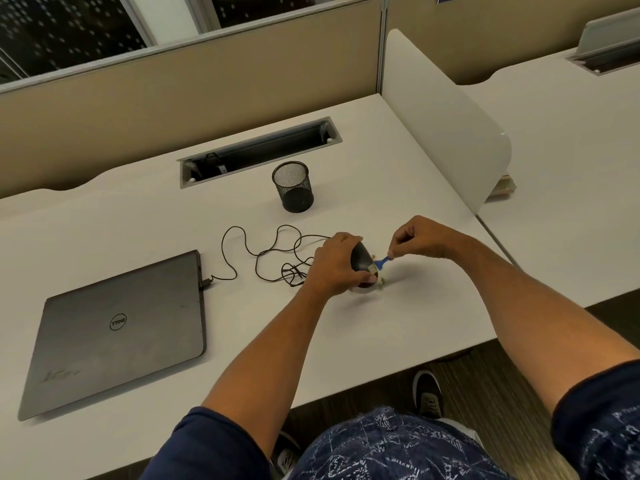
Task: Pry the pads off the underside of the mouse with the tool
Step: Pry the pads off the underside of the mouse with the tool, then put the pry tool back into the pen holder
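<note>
Gripping: left hand (332,265) clasps mouse (360,260); right hand (415,239) pinches blue tool (381,261).
Desk (381,334): white; laptop (117,330) at 9 o'clock, mesh cup (293,187) at 12.

the person wears a dark navy shirt with short sleeves (207,441) that end just above the elbows. both forearms are bare, and the left hand (332,268) and right hand (420,239) have no gloves. the shorts (391,448) are navy with thin white line pattern. the shoes (428,393) are dark with light laces.
</note>
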`<state>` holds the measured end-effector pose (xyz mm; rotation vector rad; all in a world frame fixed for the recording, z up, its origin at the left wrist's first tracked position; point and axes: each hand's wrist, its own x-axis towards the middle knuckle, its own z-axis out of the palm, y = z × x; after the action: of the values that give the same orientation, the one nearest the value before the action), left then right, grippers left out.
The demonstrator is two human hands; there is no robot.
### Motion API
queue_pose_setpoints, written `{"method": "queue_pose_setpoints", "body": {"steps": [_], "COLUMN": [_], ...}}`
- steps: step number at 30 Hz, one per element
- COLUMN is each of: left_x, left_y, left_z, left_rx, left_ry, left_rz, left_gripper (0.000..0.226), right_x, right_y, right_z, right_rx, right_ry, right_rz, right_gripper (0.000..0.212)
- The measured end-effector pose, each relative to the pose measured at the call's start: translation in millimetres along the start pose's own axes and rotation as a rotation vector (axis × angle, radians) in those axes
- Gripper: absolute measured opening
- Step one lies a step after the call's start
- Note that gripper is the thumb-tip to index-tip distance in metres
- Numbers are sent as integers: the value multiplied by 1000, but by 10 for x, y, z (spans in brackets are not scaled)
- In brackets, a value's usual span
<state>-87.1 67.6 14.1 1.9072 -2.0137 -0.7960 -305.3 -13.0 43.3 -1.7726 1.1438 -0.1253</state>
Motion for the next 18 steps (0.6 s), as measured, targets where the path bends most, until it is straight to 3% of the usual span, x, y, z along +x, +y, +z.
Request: {"method": "queue_pose_setpoints", "body": {"steps": [3, 6, 11, 15, 18], "left_x": [59, 94, 172, 288, 405], "left_y": [94, 108, -39, -169, -281], "left_z": [-104, -224, -418, -603, -737], "left_rx": [-146, -294, -526, -695, -649], "left_ry": [6, 73, 200, 258, 294], "left_rz": [-18, -64, -108, -104, -132], "left_gripper": [42, 22, 20, 20, 22], "right_x": [56, 135, 302, 494, 683], "right_y": [-91, -168, -343, -517, -706], "right_z": [-29, -58, -113, -188, -250], "right_rx": [72, 118, 236, 321, 291], "right_ry": [55, 128, 252, 250, 301], "right_rz": [-75, -123, -154, -196, -213], "right_gripper": [7, 10, 16, 21, 20]}}
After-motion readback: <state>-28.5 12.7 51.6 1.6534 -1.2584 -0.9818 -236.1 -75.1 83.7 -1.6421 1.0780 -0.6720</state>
